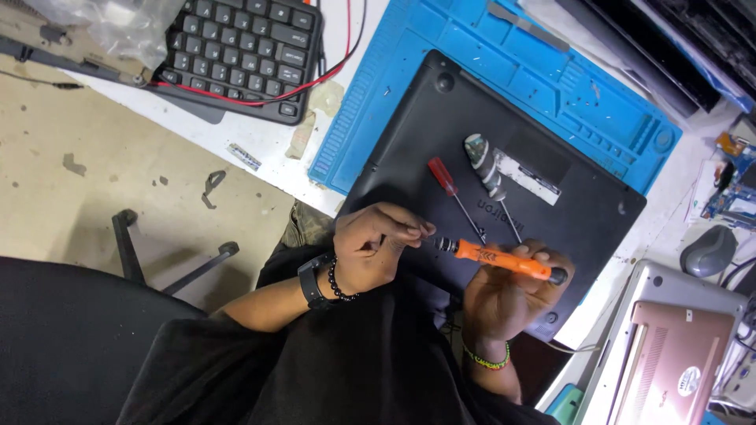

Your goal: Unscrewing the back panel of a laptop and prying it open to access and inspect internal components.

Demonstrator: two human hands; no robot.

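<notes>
My right hand point(504, 303) grips an orange-handled screwdriver point(500, 258), held level over the near edge of a black laptop point(441, 149) that lies bottom up. My left hand point(374, 248) pinches the screwdriver's black front end with its fingertips; whether a bit is between them is hidden. On the laptop's base lie a red-handled screwdriver point(445, 177) and a second screwdriver with a pale patterned handle point(482, 161). The laptop rests on a blue work mat point(488, 55).
A black keyboard point(240, 47) with red and black wires lies at the far left of the white table. A pink laptop point(677, 346) and a grey mouse point(709, 250) sit at the right. A circuit board point(732, 185) is at the right edge. A black chair point(71, 330) stands on the floor below.
</notes>
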